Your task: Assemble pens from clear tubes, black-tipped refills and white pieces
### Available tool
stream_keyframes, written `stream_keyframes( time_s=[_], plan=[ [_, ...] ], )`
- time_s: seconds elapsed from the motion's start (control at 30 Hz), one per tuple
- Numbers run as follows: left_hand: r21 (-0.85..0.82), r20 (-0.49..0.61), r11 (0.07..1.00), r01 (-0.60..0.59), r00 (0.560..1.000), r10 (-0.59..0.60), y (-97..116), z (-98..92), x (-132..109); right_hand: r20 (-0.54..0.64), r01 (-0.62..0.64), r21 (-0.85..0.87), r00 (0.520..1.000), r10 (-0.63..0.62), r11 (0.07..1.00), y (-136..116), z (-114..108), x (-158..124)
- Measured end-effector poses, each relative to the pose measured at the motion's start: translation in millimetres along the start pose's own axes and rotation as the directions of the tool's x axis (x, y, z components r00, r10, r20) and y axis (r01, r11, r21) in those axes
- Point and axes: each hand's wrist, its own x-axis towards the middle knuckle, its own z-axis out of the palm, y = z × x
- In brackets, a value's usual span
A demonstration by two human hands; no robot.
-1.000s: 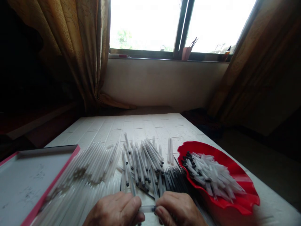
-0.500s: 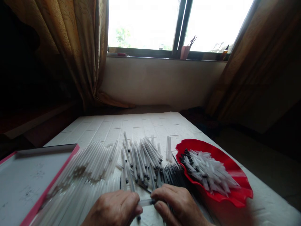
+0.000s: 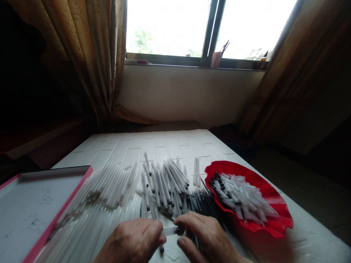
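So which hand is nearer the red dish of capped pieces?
The right hand. It sits just left of the red dish, close to its near rim. The left hand is farther left, beyond the clear tube that both hands pinch.

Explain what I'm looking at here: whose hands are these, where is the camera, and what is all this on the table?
There is no machine: a person works with two bare hands, filmed by a camera on their head looking forward and down. The left hand and right hand together pinch one clear pen tube between them. On the white table lie a heap of clear tubes, tubes with dark tips, and dark refills. A red bowl on the right holds small white pieces with black ends. A pink-edged tray sits on the left.
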Motion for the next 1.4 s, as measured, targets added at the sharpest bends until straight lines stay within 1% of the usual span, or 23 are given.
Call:
stream_keyframes(
  time_s=[0.13,0.27,0.43,0.53,0.63,0.7,0.77,0.83,0.9,0.97,1.07,1.13,1.2,1.23,1.3,1.37,1.4],
  plan=[
    [0.007,-0.012,1.0,-0.016,1.0,0.016,1,-1.5,0,-0.019,0.004,-0.077,1.0,-0.006,0.997,-1,2,-1],
    [-0.013,-0.008,1.0,-0.003,1.0,0.003,2,-1.5,-1,-0.009,0.004,-0.039,1.0,-0.005,0.999,-1,2,-2],
    [-0.051,0.028,0.998,0.035,0.999,-0.033,-1,2.4,-4,-0.059,0.035,-0.036,0.998,-0.037,0.999,0,1,1],
    [-0.099,0.08,0.992,0.073,0.995,-0.066,-1,1.9,-4,-0.095,0.067,-0.043,0.993,-0.071,0.997,-1,-1,2],
    [-0.158,0.141,0.979,0.132,0.984,-0.11,1,-3.3,-3,-0.091,0.1,-0.041,0.99,-0.104,0.994,-3,-4,3],
    [-0.215,0.155,0.963,0.164,0.979,-0.132,3,-7.7,-2,-0.086,0.107,-0.031,0.99,-0.109,0.994,-4,-6,3],
    [-0.259,0.142,0.949,0.182,0.979,-0.149,3,-10.9,-2,-0.095,0.099,-0.013,0.99,-0.1,0.995,-4,-8,4],
    [-0.243,0.122,0.953,0.18,0.981,-0.154,3,-11.9,-2,-0.111,0.089,0.0,0.99,-0.088,0.996,-4,-9,5],
    [-0.169,0.109,0.972,0.162,0.983,-0.145,1,-10.3,-4,-0.118,0.088,0.001,0.989,-0.087,0.996,-4,-9,5],
    [-0.112,0.126,0.981,0.157,0.982,-0.143,-1,-6.7,-6,-0.117,0.087,-0.009,0.989,-0.088,0.996,-4,-10,6],
    [-0.13,0.205,0.971,0.2,0.964,-0.171,-4,-1.1,-9,-0.093,0.071,-0.022,0.993,-0.072,0.997,-4,-11,6],
    [-0.196,0.253,0.95,0.243,0.949,-0.19,-6,0.2,-10,-0.088,0.064,-0.02,0.994,-0.066,0.998,-5,-13,7],
    [-0.271,0.284,0.922,0.278,0.938,-0.199,-7,-1.6,-9,-0.112,0.046,-0.022,0.993,-0.048,0.999,-5,-16,8],
    [-0.296,0.289,0.909,0.293,0.935,-0.208,-7,-3.4,-8,-0.136,0.036,-0.028,0.99,-0.039,0.999,-5,-18,9],
    [-0.325,0.263,0.893,0.31,0.937,-0.23,-6,-7.6,-6,-0.183,0.0,-0.067,0.983,-0.013,0.998,-2,-25,10],
    [-0.326,0.22,0.893,0.31,0.944,-0.247,-4,-10.5,-5,-0.221,-0.07,-0.171,0.975,0.031,0.983,5,-33,9],
    [-0.325,0.199,0.898,0.297,0.949,-0.242,-3,-11.1,-5,-0.238,-0.124,-0.249,0.969,0.063,0.961,11,-39,8]
  ],
)
